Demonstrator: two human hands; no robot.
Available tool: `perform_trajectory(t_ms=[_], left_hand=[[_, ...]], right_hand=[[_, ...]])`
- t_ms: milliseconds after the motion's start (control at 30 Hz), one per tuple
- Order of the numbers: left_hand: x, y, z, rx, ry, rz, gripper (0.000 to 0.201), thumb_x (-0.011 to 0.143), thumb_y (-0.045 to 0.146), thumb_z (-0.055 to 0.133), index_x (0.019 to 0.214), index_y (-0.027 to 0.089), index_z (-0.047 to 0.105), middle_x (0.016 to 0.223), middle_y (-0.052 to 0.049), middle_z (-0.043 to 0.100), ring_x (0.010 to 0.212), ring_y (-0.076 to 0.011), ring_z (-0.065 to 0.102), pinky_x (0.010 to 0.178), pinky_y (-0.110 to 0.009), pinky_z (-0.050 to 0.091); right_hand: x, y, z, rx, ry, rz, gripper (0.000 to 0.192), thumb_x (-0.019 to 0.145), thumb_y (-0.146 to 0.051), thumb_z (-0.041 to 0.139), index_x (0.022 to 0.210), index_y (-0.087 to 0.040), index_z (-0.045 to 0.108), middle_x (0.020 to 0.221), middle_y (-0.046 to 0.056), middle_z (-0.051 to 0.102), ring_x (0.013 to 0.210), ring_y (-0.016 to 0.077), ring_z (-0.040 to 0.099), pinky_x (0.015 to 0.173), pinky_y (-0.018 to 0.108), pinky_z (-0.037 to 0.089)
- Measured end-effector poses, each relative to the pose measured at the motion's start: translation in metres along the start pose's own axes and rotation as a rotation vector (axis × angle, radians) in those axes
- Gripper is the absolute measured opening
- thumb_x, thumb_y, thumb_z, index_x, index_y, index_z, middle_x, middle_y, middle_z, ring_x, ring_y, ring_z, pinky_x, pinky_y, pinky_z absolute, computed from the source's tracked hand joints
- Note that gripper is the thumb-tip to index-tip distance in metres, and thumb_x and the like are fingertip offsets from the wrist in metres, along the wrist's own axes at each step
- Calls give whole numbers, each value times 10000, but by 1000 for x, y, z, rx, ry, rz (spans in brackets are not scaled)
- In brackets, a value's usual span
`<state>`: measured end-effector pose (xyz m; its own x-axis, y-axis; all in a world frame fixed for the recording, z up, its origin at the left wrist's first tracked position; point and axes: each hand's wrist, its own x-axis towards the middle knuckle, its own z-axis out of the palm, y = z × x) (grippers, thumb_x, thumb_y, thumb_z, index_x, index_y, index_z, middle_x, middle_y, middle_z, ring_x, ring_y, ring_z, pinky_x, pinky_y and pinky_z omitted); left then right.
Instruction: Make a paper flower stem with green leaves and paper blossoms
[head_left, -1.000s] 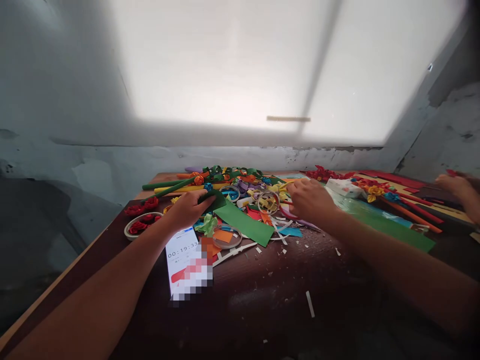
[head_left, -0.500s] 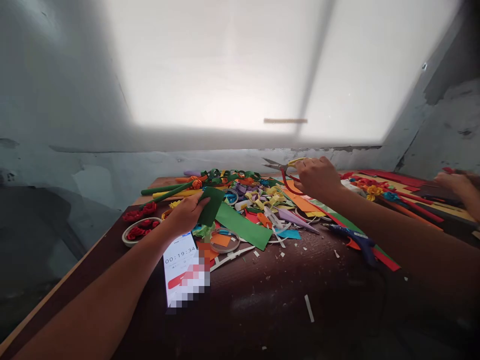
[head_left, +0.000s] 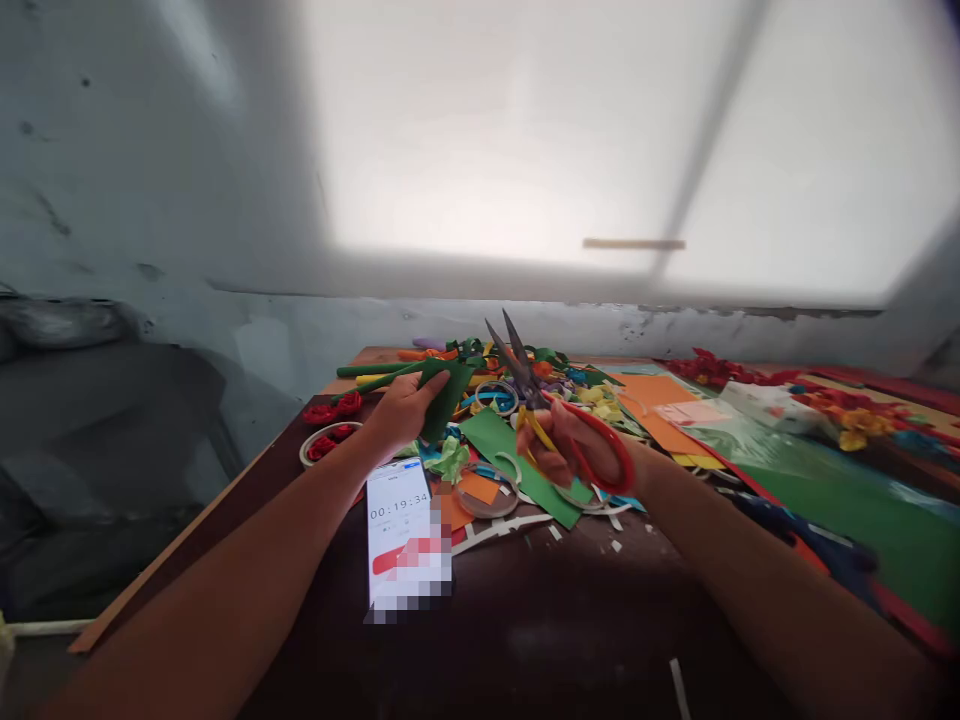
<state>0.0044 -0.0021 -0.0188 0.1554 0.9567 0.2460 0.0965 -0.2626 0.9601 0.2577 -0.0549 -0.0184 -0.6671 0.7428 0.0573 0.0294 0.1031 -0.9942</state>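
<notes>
Showing 00:19:34, a phone (head_left: 396,535) glows; left fingers (head_left: 436,381) grip green paper (head_left: 445,405), right fingers (head_left: 551,466) scissors (head_left: 531,392).

Scissors (head_left: 532,394) — blades apart — near dark green paper (head_left: 445,400)

White panel (head_left: 480,130) glows bright; tabletop (head_left: 540,610) dim; right-side flowers (head_left: 862,425) blurred.

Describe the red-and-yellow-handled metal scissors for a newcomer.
On the dark brown table lies a coloured-paper heap. In front, the bare right hand holds pointed metal scissors. One red handle loop and one yellow handle loop distinguish them from the paper behind.
</notes>
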Motion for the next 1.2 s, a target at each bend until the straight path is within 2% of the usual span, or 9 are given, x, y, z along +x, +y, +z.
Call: perform_trajectory(t_ms=[133,267,467,700,900,1200], left_hand=[[-3,2,1,-40,42,12,461,795,625,674,822,170,607,592,-14,633,453,-154,581,415,-270,483],[-5,3,3,-57,117,86,495,766,651,711,761,164,619,547,5,588,448,-128,536,402,-242,440],[-6,4,4,-136,168,77,536,710,694,733,728,174,604,520,18,569,423,-117,500,378,-233,396],[-6,8,6,-201,183,67,565,636,691,788,648,183,541,483,50,504,411,-84,441,374,-210,360],[-7,7,5,-194,182,63,579,617,704,797,676,180,558,492,49,511,427,-96,475,379,-211,387],[-9,10,7,-168,190,24,617,567,723,810,702,152,618,512,22,561,435,-106,508,376,-212,410]], right_hand=[[-5,17,0,46,-115,69,630,869,-824,434,854,-197,498,647,-66,368,510,87,276,492,241,250],[-7,17,7,71,-169,84,603,885,-805,431,805,-208,458,646,-67,330,516,90,262,495,244,255],[-6,14,9,139,-103,195,637,797,-846,525,794,-216,427,622,-81,314,496,76,198,459,239,179],[-5,21,4,190,-81,187,620,820,-822,531,803,-209,439,614,-86,296,506,72,186,469,236,167],[-4,14,5,185,-66,212,641,773,-834,577,804,-211,430,606,-95,292,494,63,178,473,240,141],[-6,13,4,155,-64,206,621,809,-819,545,808,-207,441,609,-87,292,509,72,181,479,245,141]])
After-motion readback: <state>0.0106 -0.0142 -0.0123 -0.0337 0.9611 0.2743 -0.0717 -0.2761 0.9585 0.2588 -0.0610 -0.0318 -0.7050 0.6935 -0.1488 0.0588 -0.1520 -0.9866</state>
